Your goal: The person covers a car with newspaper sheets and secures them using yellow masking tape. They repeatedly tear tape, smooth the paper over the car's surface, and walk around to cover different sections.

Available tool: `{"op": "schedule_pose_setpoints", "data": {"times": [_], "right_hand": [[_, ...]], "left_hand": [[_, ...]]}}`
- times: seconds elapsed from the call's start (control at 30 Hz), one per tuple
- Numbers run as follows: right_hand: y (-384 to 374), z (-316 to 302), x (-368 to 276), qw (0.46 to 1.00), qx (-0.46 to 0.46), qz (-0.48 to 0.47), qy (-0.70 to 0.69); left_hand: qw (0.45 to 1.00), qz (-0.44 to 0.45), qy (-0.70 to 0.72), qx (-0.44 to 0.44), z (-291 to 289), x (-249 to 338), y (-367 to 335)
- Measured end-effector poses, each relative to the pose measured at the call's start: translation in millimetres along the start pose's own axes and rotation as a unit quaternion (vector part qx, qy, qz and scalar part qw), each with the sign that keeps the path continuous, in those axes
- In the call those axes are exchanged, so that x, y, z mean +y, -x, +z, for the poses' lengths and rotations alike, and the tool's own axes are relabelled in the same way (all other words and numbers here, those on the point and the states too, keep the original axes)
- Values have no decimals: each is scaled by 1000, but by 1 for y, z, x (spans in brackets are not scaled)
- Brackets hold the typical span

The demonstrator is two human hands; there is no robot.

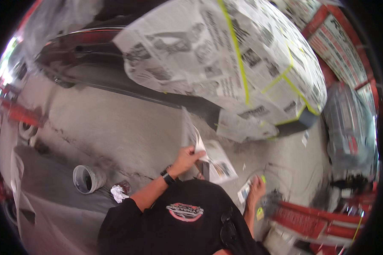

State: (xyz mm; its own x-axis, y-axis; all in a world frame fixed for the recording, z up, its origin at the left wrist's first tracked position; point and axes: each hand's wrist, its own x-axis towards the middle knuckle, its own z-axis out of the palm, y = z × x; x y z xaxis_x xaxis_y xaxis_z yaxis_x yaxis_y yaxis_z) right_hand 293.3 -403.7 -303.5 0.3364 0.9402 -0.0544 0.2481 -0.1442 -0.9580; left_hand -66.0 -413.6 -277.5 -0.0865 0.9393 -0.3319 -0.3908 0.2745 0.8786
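The newspaper-masked car (pixel 187 55) is standing ahead, its lower edge slanting from far left to nearer right. Newspaper sheets (pixel 219 165) are spreading rightward from the left hand (pixel 187 160), which is pinching them nearer the car; the right hand (pixel 255 191) seems to be holding yellow tape (pixel 263 179).

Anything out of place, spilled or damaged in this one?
A crumpled white paper lies beside the bucket, and a small scrap lies on the floor near the newspaper-covered car. Both look like stray litter. I see no clear spill or damage.
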Motion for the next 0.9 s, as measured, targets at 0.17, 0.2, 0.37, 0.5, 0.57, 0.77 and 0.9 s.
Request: {"op": "schedule_pose_setpoints", "data": {"times": [0.17, 0.2, 0.37, 0.5, 0.57, 0.77, 0.9], "right_hand": [[27, 127, -151, 923, -312, -213, 79], [34, 143, -162, 915, -332, -225, 41], [44, 184, -157, 871, -413, -251, 90], [43, 202, -141, 862, -486, -144, 20], [37, 211, -110, 916, -374, -148, -9], [-40, 186, -21, 950, -164, -206, 169], [-101, 171, 52, 960, -94, -187, 184]], "left_hand": [[992, 81, -97, 18, 18, 44, 2], [994, 78, -81, 15, 21, 50, 4], [996, 48, -69, 20, -4, 53, 9], [981, 31, -192, 12, -40, 49, 12], [984, 27, -174, 16, -50, 55, 15], [909, 25, -400, 119, -169, 28, -2], [846, 78, -478, 224, -205, 46, -32]]}}
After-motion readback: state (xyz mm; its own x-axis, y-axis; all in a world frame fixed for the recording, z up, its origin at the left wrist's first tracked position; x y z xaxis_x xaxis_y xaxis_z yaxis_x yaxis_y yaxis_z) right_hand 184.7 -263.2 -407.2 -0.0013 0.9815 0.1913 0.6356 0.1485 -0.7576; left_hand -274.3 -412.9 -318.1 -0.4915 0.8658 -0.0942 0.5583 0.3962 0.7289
